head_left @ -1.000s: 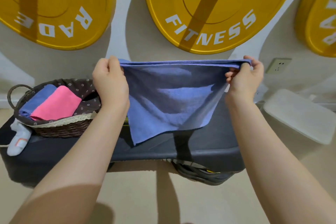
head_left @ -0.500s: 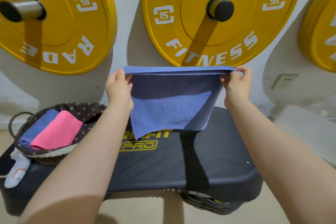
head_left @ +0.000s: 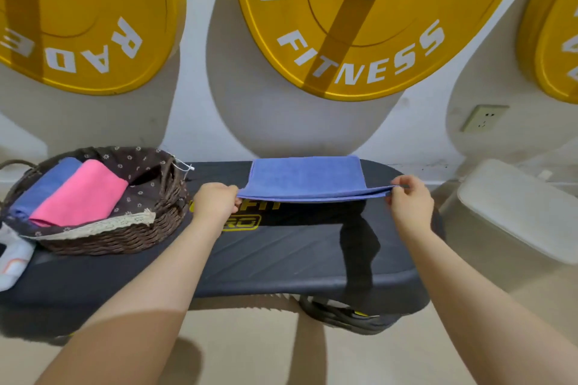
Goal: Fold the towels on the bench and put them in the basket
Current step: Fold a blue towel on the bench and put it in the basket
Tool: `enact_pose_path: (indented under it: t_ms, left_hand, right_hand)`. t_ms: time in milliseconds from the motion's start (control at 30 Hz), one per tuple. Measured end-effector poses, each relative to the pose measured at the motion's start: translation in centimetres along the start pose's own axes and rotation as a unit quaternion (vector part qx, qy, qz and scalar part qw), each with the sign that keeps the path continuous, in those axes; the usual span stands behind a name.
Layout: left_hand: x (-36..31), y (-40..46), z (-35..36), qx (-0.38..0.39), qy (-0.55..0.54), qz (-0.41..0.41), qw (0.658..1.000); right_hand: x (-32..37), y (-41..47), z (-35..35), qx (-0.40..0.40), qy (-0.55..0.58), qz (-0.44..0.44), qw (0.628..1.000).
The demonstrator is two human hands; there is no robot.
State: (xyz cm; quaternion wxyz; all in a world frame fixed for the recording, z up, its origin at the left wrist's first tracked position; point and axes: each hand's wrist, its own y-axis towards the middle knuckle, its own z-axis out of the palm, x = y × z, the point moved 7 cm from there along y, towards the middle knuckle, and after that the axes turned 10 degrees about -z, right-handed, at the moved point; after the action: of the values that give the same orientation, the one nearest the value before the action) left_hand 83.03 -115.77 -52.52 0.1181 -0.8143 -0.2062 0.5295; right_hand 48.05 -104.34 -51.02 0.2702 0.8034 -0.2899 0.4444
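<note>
A blue towel (head_left: 305, 176), folded double, lies across the far half of the black bench (head_left: 281, 256), its near edge lifted slightly. My left hand (head_left: 215, 203) pinches its near left corner and my right hand (head_left: 409, 200) pinches its near right corner. On the bench's left end stands a dark wicker basket (head_left: 125, 237) with a flowered lining. Inside it lie a folded pink towel (head_left: 83, 194) and, to its left, a folded blue towel (head_left: 43, 189).
Yellow weight plates (head_left: 344, 25) hang on the wall behind the bench. A white sock-like cloth (head_left: 12, 259) lies at the bench's left edge by the basket. A white lidded bin (head_left: 519, 206) stands on the floor to the right. A wall socket (head_left: 483, 118) is above it.
Both hands have come down from chest height, holding the towel's folded edge. The hanging blue towel now lies flat on the far part of the bench.
</note>
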Motion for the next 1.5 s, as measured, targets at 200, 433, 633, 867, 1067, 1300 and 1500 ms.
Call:
enact_pose_path:
  t_ms: [200, 433, 633, 867, 1067, 1300, 1500]
  left_hand:
    - [4.1, -1.1, -0.2, -0.001, 0.281, -0.002, 0.96]
    - [8.1, -3.9, 1.7, 0.142, 0.45, -0.053, 0.88]
    - [10.1, -4.8, 2.0, 0.226, 0.589, -0.111, 0.767]
    - [3.4, 1.8, 4.3, 0.001, 0.363, 0.12, 0.924]
    - [1.4, 6.6, 8.1, -0.031, 0.342, 0.155, 0.926]
    - [0.8, 10.5, 10.1, -0.074, 0.331, 0.11, 0.934]
    - [1.0, 13.0, 10.0, -0.043, 0.295, 0.082, 0.951]
  right_hand:
    - [-2.2, -2.9, 0.1, 0.2, -0.196, -0.021, 0.96]
    - [-5.2, -7.5, 0.5, 0.435, -0.33, 0.097, 0.832]
    - [-6.4, -8.9, 2.5, 0.535, -0.348, 0.137, 0.758]
    - [-3.9, -2.4, 7.8, 0.275, -0.29, -0.092, 0.912]
    - [-4.3, 2.3, 10.5, 0.251, -0.299, -0.135, 0.911]
    - [-6.9, 8.0, 12.0, 0.264, -0.302, -0.127, 0.907]
    - [-7.6, 9.9, 12.8, 0.275, -0.321, -0.141, 0.895]
